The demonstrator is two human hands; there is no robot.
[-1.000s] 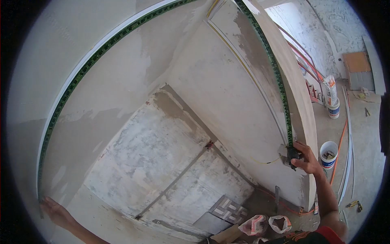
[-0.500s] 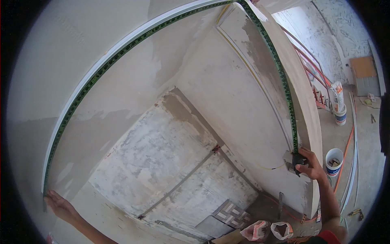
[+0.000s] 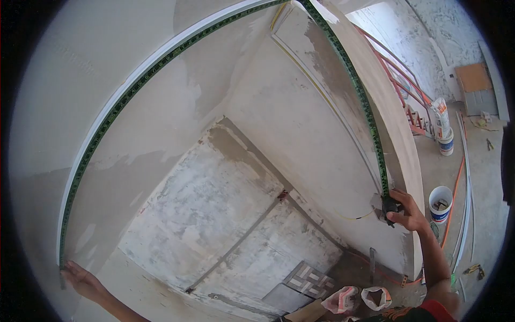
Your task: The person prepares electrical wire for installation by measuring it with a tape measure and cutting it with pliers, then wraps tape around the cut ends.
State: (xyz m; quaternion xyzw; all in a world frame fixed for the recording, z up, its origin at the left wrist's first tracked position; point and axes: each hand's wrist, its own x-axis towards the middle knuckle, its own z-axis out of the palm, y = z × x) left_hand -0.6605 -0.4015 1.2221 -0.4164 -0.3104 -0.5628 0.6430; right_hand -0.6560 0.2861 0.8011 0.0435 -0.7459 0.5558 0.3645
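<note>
The right hand (image 3: 409, 210) is gripping the tape measure's case (image 3: 390, 206), its forearm rising from below. The left hand (image 3: 83, 280) is reaching out, fingers together at the green tape's (image 3: 111, 110) far end. A white bucket (image 3: 440, 204) is standing beyond the right hand.

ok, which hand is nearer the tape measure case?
Right. The right hand grips the tape measure case; the left hand is at the far end of the green blade.
</note>
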